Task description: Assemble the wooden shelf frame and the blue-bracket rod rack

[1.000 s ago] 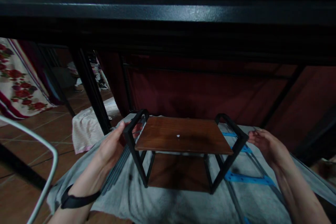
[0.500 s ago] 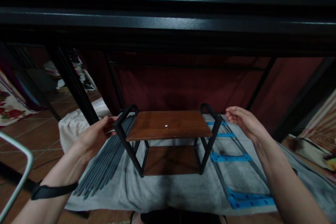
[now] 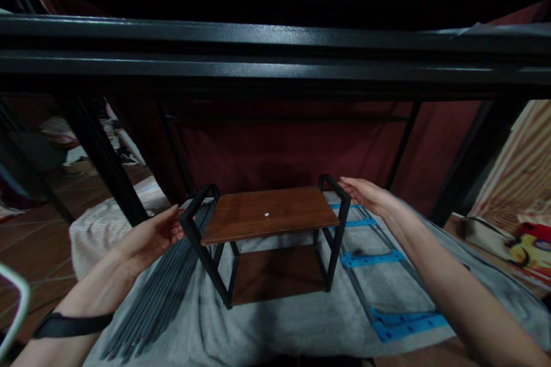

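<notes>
a small two-tier shelf stands on a grey cloth on the floor. left hand and right hand, each grip wide, touch its black end frames. it looks rigid and fairly light; the top rails seem the best hold.

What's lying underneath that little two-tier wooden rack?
The rack stands on a grey cloth. Grey rods lie left, blue-jointed frame right. What the cloth covers is hidden.

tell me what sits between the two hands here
In the head view, a small rack with a wooden top stands between them: the left hand at its left frame, the right hand at its right.
</notes>
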Demonstrator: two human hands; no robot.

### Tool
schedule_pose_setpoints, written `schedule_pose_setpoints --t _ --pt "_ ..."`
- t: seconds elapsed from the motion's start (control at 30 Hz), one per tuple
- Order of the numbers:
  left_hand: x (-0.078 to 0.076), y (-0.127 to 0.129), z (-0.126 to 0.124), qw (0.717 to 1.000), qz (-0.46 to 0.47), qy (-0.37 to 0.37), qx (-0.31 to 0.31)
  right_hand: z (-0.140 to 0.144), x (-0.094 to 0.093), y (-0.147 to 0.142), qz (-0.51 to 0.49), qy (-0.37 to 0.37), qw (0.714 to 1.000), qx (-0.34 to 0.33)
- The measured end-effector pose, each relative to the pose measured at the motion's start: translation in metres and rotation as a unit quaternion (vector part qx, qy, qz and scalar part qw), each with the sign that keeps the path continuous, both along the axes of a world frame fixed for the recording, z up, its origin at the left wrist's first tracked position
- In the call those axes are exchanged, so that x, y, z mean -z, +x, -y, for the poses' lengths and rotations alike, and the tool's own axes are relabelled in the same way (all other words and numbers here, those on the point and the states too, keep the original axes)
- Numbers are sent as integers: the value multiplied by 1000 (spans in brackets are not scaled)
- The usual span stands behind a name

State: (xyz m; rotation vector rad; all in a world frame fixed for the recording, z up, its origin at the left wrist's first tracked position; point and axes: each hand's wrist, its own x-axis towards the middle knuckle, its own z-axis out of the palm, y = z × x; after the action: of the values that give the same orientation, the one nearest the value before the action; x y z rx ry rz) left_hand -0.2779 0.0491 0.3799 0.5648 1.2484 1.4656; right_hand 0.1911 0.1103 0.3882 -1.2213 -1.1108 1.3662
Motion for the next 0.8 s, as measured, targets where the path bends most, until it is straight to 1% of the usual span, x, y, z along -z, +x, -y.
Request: schedule_pose_setpoints --t 0.07,0.1,0.3,0.4,0.5,0.6,0.67,0.77,0.8 --pt "0 -2 -8 998 0 8 59 0 -3 -4 -18 -17 1000 -19" --pt "0 -2 -12 997 2 11 78 0 -4 -5 -24 -23 999 -31" --pt "-7 6 -29 993 22 34 109 -7 -4 -4 -75 -42 992 -93" --pt "-11 8 -34 991 16 32 126 -11 -5 -4 -82 -50 990 -105" --pt "-14 9 -36 993 -3 24 112 -9 -9 -7 -63 -63 993 -81" --pt "-23 14 -32 994 -30 16 100 -5 -17 -12 -36 -66 996 -51" --pt "-32 23 -25 995 -34 -8 92 -3 -23 -13 -16 -63 997 -42" --pt "-50 43 -11 996 -42 -43 73 0 -35 -9 -1 -48 998 -28" --pt "-56 50 -6 996 -56 -36 60 0 -39 -5 -1 -38 999 -20"
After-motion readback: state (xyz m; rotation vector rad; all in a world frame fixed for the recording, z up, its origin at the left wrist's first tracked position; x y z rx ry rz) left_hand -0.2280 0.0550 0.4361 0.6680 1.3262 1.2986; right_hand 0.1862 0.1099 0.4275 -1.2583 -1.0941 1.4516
